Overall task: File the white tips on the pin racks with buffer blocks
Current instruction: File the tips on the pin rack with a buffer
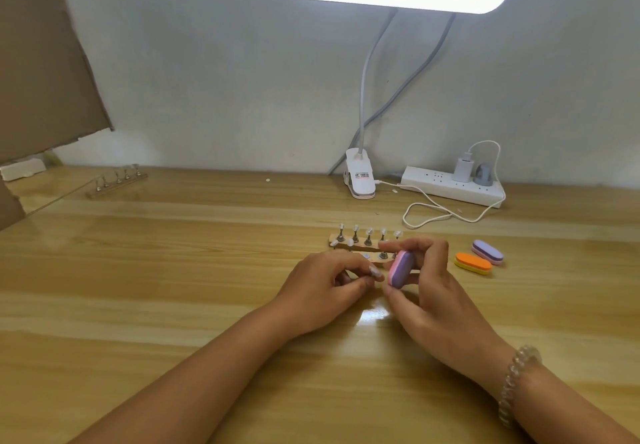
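Two wooden pin racks lie side by side at the table's middle, metal pins upright with small white tips on top. The nearer rack is partly hidden behind my hands. My left hand pinches a pin whose white tip pokes out beside my fingers. My right hand grips a pink and purple buffer block, held on edge right against that tip.
Two spare buffer blocks, orange-yellow and purple-pink, lie right of the racks. A third pin rack sits far left. A clip lamp, a power strip and a looped white cable are at the back. Cardboard stands at left.
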`<action>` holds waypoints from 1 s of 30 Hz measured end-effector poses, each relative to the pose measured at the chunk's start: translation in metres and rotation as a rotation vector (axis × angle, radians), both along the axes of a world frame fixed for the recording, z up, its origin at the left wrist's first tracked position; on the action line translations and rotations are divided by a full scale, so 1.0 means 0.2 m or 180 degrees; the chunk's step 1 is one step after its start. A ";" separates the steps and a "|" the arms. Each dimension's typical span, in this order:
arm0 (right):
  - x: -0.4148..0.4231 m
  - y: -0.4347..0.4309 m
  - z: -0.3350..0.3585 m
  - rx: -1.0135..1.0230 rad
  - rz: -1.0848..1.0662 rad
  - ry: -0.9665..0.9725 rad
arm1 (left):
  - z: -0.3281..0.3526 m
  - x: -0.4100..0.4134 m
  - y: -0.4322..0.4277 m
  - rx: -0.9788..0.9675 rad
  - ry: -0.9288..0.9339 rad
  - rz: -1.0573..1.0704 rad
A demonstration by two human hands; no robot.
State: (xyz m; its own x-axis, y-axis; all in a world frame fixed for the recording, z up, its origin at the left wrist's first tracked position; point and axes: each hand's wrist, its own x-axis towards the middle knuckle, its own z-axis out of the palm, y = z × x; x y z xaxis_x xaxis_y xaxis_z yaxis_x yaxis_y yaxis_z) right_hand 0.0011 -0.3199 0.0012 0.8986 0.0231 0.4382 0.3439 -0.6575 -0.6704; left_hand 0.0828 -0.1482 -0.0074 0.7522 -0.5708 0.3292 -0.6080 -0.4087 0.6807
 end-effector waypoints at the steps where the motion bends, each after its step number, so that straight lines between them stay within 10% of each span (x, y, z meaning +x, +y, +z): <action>1: 0.00 0.00 0.00 -0.0002 0.0028 0.0043 | 0.00 0.00 0.00 0.0006 -0.0002 0.0003; 30: 0.02 -0.05 0.02 0.0534 0.0131 0.0407 | 0.00 0.00 0.01 0.0130 0.0006 -0.0246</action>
